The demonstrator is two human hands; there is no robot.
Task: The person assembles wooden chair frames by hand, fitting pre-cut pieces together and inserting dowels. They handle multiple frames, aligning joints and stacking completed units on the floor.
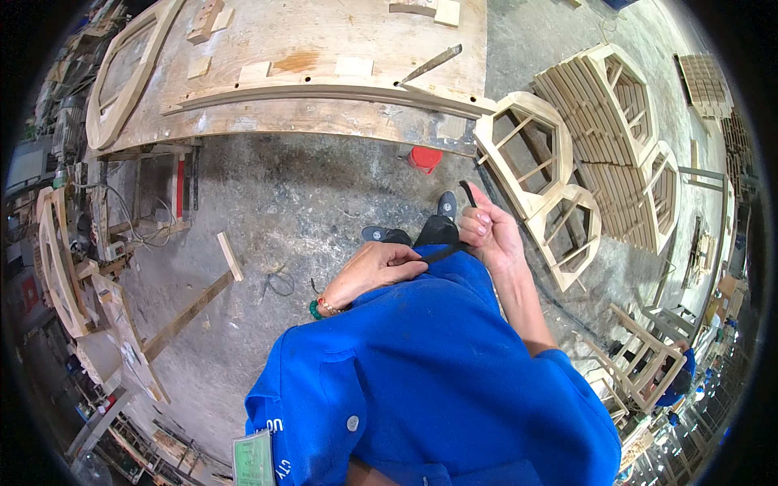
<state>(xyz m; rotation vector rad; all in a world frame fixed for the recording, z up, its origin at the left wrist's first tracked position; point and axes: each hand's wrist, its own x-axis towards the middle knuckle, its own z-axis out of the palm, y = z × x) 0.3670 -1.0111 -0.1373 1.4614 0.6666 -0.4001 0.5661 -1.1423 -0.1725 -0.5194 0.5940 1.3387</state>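
A dark strap [442, 253] runs across the front of my blue work shirt [454, 340] at waist height. My left hand [377, 270], with a beaded bracelet [316, 309] at its wrist, pinches the strap's left part between thumb and fingers. Closed round the strap to the right is my right hand [492, 233], raised a little higher. A short dark end of the strap sticks up above that fist. Whether a buckle or knot lies under my fingers is hidden.
Ahead stands a wooden workbench [324, 40] with long strips and small blocks. A red bucket [425, 159] sits below its edge. Stacked wooden frames [596, 113] lean at the right; a plank [190, 314] is at the left. Another person [679, 377] is at the far right.
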